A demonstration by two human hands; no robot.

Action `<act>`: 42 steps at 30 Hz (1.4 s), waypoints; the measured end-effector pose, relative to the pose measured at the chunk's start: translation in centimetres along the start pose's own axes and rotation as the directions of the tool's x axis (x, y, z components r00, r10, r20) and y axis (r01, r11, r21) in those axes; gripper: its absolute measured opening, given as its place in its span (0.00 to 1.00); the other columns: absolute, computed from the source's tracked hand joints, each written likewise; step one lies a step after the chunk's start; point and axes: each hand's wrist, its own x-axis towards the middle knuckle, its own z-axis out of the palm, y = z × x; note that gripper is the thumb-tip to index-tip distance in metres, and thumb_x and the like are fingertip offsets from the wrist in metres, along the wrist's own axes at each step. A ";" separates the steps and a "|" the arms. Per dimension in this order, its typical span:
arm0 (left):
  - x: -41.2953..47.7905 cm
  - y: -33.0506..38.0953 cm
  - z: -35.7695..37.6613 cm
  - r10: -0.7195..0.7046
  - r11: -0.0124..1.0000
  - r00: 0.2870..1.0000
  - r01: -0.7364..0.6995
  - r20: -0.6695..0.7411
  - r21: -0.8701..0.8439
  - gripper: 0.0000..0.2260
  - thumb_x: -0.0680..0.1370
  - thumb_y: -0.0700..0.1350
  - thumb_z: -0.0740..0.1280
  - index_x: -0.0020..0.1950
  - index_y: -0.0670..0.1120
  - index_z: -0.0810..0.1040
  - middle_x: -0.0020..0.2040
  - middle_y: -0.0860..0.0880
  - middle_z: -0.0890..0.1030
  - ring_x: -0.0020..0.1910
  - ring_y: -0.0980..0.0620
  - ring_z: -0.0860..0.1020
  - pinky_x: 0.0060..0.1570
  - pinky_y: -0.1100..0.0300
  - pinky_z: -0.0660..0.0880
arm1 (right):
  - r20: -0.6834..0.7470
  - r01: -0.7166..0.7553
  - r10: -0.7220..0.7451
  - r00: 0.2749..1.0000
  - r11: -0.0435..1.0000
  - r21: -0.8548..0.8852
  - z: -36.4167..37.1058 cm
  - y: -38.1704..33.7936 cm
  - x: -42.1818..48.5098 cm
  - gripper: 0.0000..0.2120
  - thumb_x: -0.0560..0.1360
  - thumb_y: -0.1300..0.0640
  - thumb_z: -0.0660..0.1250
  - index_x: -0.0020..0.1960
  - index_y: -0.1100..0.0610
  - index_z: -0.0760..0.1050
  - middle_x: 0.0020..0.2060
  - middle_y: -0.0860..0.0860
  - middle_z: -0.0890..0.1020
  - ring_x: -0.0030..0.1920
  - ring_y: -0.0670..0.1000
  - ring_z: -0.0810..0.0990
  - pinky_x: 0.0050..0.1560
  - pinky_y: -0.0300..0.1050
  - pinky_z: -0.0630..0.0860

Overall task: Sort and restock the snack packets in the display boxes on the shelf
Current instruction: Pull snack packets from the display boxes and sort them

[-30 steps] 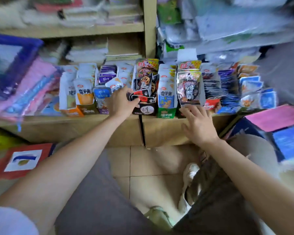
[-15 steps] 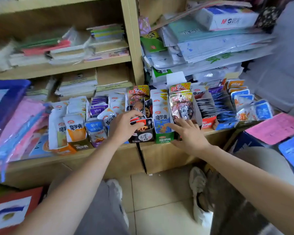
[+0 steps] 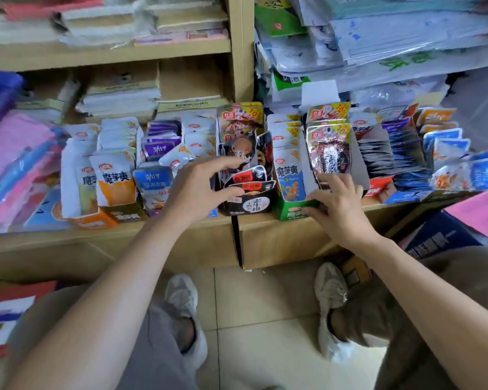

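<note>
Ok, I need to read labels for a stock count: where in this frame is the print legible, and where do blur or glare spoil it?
Head view: legible on the orange-and-white foil packet and black cardboard display box; motion-smeared on the stacked white papers upper right and pink plastic sleeves at left; glare whitens the shiny red-brown packet.
</note>
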 end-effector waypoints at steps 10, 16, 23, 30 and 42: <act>-6.4 -3.7 -2.5 -0.123 0.961 0.952 0.184 -0.279 0.207 0.14 0.76 0.44 0.74 0.61 0.50 0.82 0.56 0.53 0.83 0.58 0.48 0.78 0.60 0.53 0.74 | -0.215 -0.068 0.066 0.974 0.998 -0.003 -0.6 -4.0 -2.2 0.13 0.72 0.57 0.78 0.54 0.59 0.80 0.60 0.59 0.72 0.56 0.62 0.69 0.53 0.56 0.68; -7.6 -4.3 0.6 -0.180 0.888 0.969 0.235 -0.172 0.395 0.27 0.71 0.51 0.77 0.70 0.51 0.77 0.60 0.48 0.74 0.62 0.44 0.68 0.66 0.51 0.68 | -0.085 -0.272 0.305 0.949 0.923 0.273 1.3 -5.2 -5.3 0.14 0.72 0.59 0.76 0.56 0.55 0.77 0.59 0.53 0.74 0.54 0.57 0.78 0.46 0.42 0.70; -6.8 -2.7 3.4 -0.204 0.874 0.978 0.206 -0.054 0.440 0.37 0.73 0.58 0.73 0.79 0.56 0.63 0.73 0.51 0.68 0.69 0.45 0.62 0.67 0.44 0.63 | -0.058 -0.300 0.349 0.935 0.870 0.392 3.4 -7.4 -5.3 0.35 0.67 0.45 0.80 0.67 0.52 0.67 0.62 0.52 0.73 0.55 0.53 0.78 0.52 0.49 0.78; -6.7 -2.3 4.4 -0.205 0.907 0.977 0.215 -0.067 0.362 0.37 0.74 0.53 0.74 0.80 0.54 0.62 0.74 0.49 0.70 0.71 0.44 0.61 0.68 0.47 0.62 | -0.226 -0.320 0.415 0.881 0.877 0.359 3.5 -7.7 -4.1 0.25 0.66 0.45 0.80 0.48 0.55 0.69 0.48 0.49 0.79 0.44 0.54 0.79 0.38 0.49 0.77; -2.6 -2.2 4.8 -0.098 0.886 0.967 0.191 -0.233 0.422 0.38 0.71 0.67 0.72 0.78 0.57 0.66 0.72 0.52 0.74 0.66 0.44 0.67 0.58 0.47 0.66 | -0.389 -0.038 0.449 0.804 0.693 0.720 -6.9 -7.1 -5.2 0.22 0.66 0.57 0.82 0.50 0.56 0.71 0.39 0.44 0.79 0.39 0.45 0.82 0.43 0.37 0.78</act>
